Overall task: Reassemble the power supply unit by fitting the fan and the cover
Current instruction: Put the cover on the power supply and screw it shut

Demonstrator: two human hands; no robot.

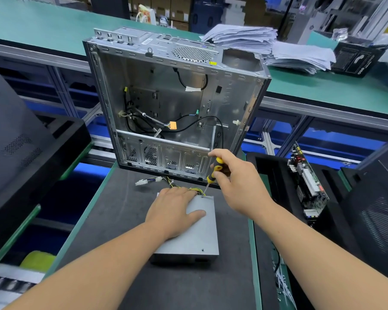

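The right hand (231,175) is gripping a yellow-and-black screwdriver (213,172), fingers curled round the handle, and its thin shaft is slanting down to the left so that the tip is sitting on a screw (202,195) at the far right corner of the power supply unit (195,233). The left hand (174,211) is lying flat on the grey cover (203,222), fingers straight and pressing, thumb stretched out towards the right. The unit is resting on a dark mat (112,220), directly under both hands, with its bundle of yellow and black wires (166,183) trailing out from beneath the left fingertips. Just beyond it, an open computer case (173,104) is standing on its side. A bare circuit board (307,184) is leaning in a black tray to the right.
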